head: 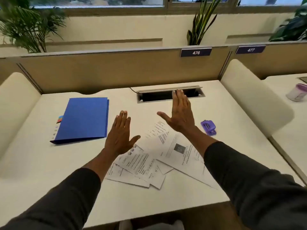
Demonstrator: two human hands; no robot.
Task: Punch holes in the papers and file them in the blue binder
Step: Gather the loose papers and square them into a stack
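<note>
Several printed papers (166, 151) lie scattered and overlapping in the middle of the white desk (49, 163). A closed blue binder (84, 118) lies flat to their left, with coloured tabs sticking out at its left edge. A small purple hole punch (208, 127) sits to the right of the papers. My left hand (120, 135) hovers flat above the papers' left part, fingers apart, holding nothing. My right hand (181, 113) is held out flat beyond the papers, fingers apart and empty, left of the punch.
An open cable slot (154, 97) is set in the desk's far side, under a beige partition (116, 70) labelled 476. Cream side dividers (252, 98) bound the desk. A purple-lidded cup (297, 92) stands on the neighbouring desk at right. Plants stand behind.
</note>
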